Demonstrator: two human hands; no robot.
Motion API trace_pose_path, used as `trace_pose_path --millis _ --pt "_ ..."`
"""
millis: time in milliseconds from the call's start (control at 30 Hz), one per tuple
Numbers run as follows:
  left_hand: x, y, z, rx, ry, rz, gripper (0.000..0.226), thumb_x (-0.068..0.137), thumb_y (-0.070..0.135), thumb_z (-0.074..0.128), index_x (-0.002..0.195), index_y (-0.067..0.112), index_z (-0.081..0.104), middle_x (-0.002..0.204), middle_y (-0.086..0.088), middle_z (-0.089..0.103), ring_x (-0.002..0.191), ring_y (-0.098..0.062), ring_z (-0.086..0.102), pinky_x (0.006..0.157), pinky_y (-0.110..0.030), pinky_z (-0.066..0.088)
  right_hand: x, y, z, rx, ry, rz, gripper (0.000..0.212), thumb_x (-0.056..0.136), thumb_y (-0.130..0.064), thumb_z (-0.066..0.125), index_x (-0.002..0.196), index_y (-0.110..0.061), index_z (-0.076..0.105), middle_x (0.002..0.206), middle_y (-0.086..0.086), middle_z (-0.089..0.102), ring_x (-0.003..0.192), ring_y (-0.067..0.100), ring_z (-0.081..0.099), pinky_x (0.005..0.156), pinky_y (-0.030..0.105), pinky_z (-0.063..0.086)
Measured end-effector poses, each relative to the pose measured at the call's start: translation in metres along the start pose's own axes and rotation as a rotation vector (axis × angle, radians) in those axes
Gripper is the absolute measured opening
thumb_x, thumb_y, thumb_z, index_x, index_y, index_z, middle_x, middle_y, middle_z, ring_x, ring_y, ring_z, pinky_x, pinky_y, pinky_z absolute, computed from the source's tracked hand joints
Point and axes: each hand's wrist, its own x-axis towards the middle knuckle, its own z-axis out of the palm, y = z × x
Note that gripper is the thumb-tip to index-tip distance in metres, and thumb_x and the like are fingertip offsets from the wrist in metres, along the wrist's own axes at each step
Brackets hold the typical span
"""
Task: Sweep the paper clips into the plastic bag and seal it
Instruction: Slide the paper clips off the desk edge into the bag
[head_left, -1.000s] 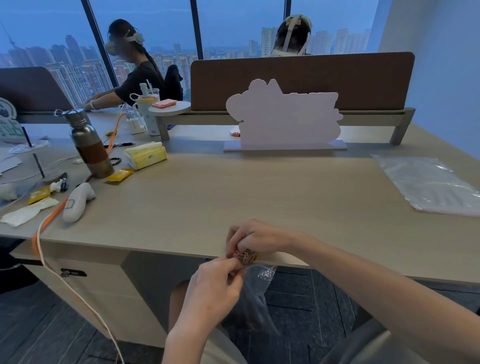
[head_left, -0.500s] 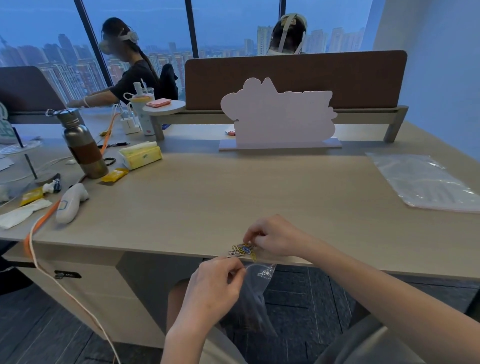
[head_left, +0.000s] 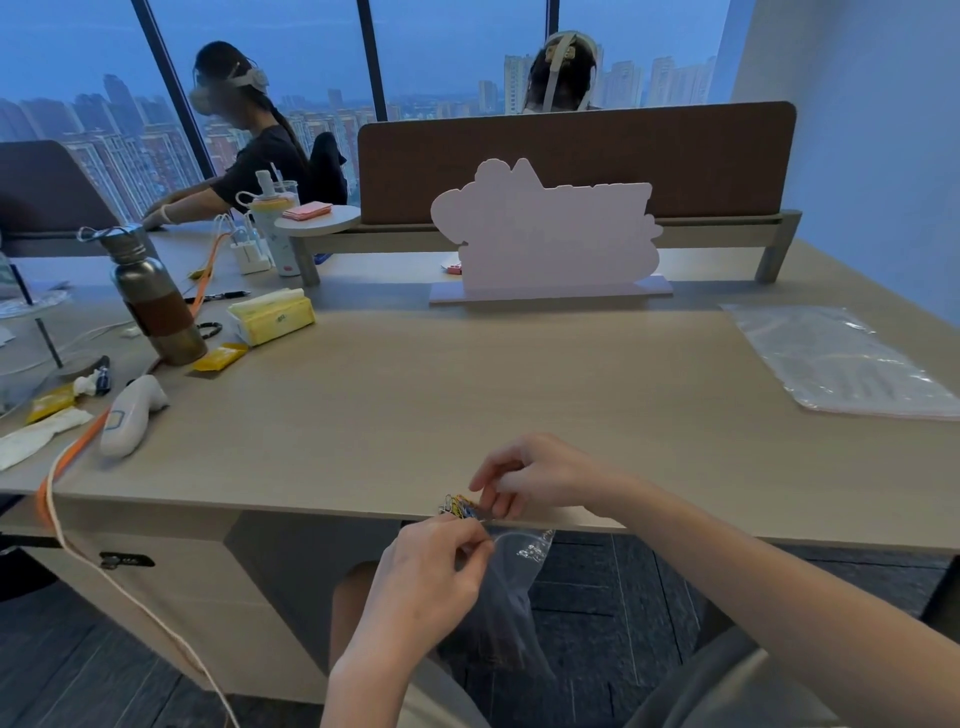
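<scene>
A small heap of coloured paper clips (head_left: 458, 506) lies at the very front edge of the desk (head_left: 467, 395). My right hand (head_left: 535, 475) rests on the desk just right of the heap, fingers curled and touching the clips. A small clear plastic bag (head_left: 511, 587) hangs below the desk edge, its mouth held up under the clips. My left hand (head_left: 434, 571) pinches the bag's rim at the left side of the mouth. Most of the bag's lower part hangs in front of the dark floor.
A second, larger clear bag (head_left: 841, 364) lies flat at the desk's right. A white cut-out sign (head_left: 550, 234) stands at the back. At the left are a metal bottle (head_left: 153, 301), a yellow tissue pack (head_left: 275, 317), a white controller (head_left: 130, 415) and an orange cable (head_left: 67, 457). Two people sit beyond.
My right hand has slid a little to the right and uncovered the clips at the desk edge. My left hand keeps the bag under the edge.
</scene>
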Motion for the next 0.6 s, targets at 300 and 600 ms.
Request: trace_pose_path --millis 300,600 --pt "0.000 0.001 -0.003 -0.003 0.008 -0.010 0.014 0.088 0.040 0.060 0.087 0.029 0.069 0.078 0.015 0.065 0.075 -0.005 0.058 0.070 -0.027 0.050 0.014 -0.002 0.006 -0.225 0.066 -0.126 0.049 0.075 0.014 0.040 0.107 -0.008 0.071 0.099 0.012 0.074 0.072 0.009 0.063 0.074 0.021 0.052" --pt "-0.004 -0.002 -0.006 0.013 0.005 -0.013 0.013 0.088 0.038 0.061 0.084 0.028 0.068 0.077 0.016 0.064 0.072 -0.005 0.058 0.068 -0.027 0.050 0.020 -0.002 0.008 -0.221 0.073 -0.151 0.055 0.077 0.016 0.034 0.115 -0.006 0.066 0.106 0.014 0.073 0.079 0.017 0.064 0.079 0.033 0.055"
